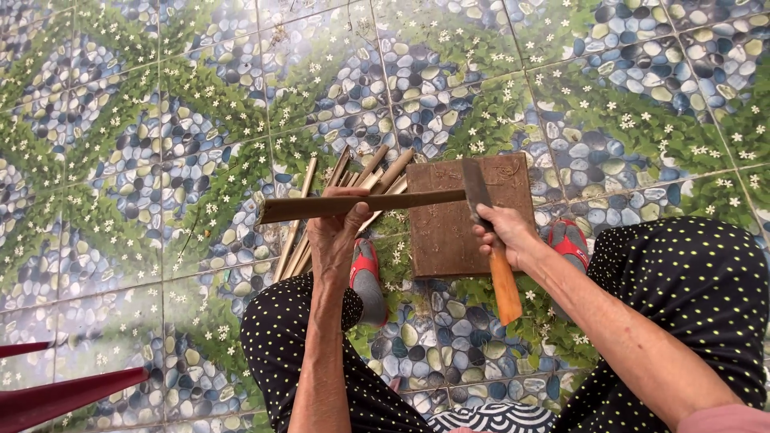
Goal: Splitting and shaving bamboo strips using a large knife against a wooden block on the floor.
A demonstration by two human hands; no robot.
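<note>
Head cam looks down at a seated person's lap and a tiled floor; left hand (335,240) is wrapped round a long flat bamboo strip (361,205), holding it level, lengthwise left to right, above the floor; strip's left end sticks out well left of the hand, its right end meets the blade; right hand (504,232) is clenched on the orange wooden handle (504,285) of a cleaver-type knife (476,188); handle points near, toward the body, dark blade points far, its edge touching the strip's right end; can't tell how deep the edge sits in the strip

Under the knife lies a brown square wooden block (449,240) flat on the floor, btw the feet; just left of the block and behind the held strip is a loose bundle of split bamboo sticks (321,208), fanned, running from near-left to far-right, some ends resting by the block's far-left corner

Both knees in black dotted trousers (682,281) frame the scene, left & right; red-and-grey slippers show, one (366,277) near the left hand, the other (569,240) just right of the block; floor tiles (160,120) carry a pebble, grass and small white flower pattern; dark red edges of some object (64,393) poke in at the near-left corner, too cropped to identify
</note>
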